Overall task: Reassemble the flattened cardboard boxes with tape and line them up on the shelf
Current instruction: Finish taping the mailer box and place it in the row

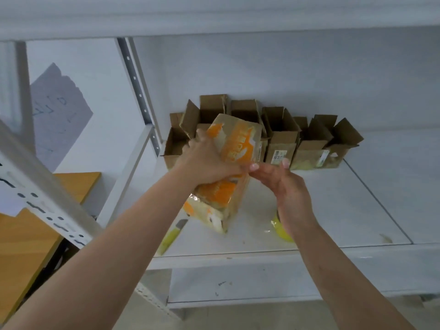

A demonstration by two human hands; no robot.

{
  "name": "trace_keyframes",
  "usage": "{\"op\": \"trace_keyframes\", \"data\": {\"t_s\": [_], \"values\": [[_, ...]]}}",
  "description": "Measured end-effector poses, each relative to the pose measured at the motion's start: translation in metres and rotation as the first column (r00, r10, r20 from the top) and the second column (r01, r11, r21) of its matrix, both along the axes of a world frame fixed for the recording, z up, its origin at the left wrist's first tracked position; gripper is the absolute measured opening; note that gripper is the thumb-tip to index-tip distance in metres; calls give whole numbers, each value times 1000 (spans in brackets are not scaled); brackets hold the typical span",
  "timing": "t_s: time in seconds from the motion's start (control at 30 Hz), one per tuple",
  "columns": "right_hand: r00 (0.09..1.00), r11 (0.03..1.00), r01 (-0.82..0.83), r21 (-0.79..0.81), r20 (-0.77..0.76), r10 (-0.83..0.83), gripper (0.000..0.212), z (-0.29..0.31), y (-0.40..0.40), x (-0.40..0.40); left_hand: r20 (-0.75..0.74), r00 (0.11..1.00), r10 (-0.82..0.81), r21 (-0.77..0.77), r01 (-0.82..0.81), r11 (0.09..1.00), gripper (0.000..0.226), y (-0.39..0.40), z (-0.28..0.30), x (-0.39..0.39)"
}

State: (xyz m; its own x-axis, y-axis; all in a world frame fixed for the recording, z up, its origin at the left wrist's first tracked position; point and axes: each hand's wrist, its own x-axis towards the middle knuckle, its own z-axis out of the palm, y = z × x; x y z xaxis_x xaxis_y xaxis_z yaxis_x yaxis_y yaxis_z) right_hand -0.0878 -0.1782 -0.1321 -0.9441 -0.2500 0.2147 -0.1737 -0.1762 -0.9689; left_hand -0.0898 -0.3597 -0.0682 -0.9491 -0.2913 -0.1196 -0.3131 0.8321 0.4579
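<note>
An orange-printed cardboard box, wrapped in shiny tape, stands tilted on the white shelf. My left hand grips it round the middle. My right hand is just right of the box with its fingers relaxed, fingertips near the box's right edge and meeting my left thumb. Behind, several brown boxes with open top flaps stand in a row along the back of the shelf. A yellow tape roll lies on the shelf, mostly hidden under my right wrist.
A yellow-handled utility knife lies near the shelf's front edge at the left. The rack's perforated white posts rise at the left. An orange-brown tabletop lies beyond the rack on the left. Another shelf board hangs overhead.
</note>
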Motion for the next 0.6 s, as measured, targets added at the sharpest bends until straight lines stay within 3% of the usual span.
{"op": "trace_keyframes", "data": {"t_s": [0.1, 0.17, 0.3, 0.33, 0.37, 0.43, 0.53, 0.6], "values": [[999, 998, -55, 28, 1, 55, 52, 1, 2, 4, -36, 997, -62, -272, 50, 961, 157, 7, 8, -3], [998, 998, -60, 36, -33, 61, 42, 2, 5, 5, -24, 988, -153, -372, 133, 919, 147, 6, 8, -4], [960, 970, 244, 2, -146, -241, 14, 12, 29, -15, 23, 870, -493, -469, 445, 763, 134, -11, 17, 2], [947, 958, 285, 38, -165, -275, 13, 15, 36, -21, 65, 817, -572, -471, 531, 705, 135, -16, 20, 4], [945, 952, 290, 97, -187, -268, 27, 18, 42, -25, 103, 766, -635, -469, 600, 648, 135, -20, 22, 7], [978, 968, 150, 202, -173, -115, 51, 23, 47, -26, 153, 665, -731, -490, 693, 528, 135, -24, 25, 8], [990, 962, -95, 257, -80, 120, 53, 23, 36, -13, 187, 566, -803, -602, 712, 362, 131, -27, 28, 7], [988, 943, 15, 331, -150, 37, 47, 17, 25, -2, 184, 556, -810, -659, 682, 318, 128, -33, 32, 6]]}}
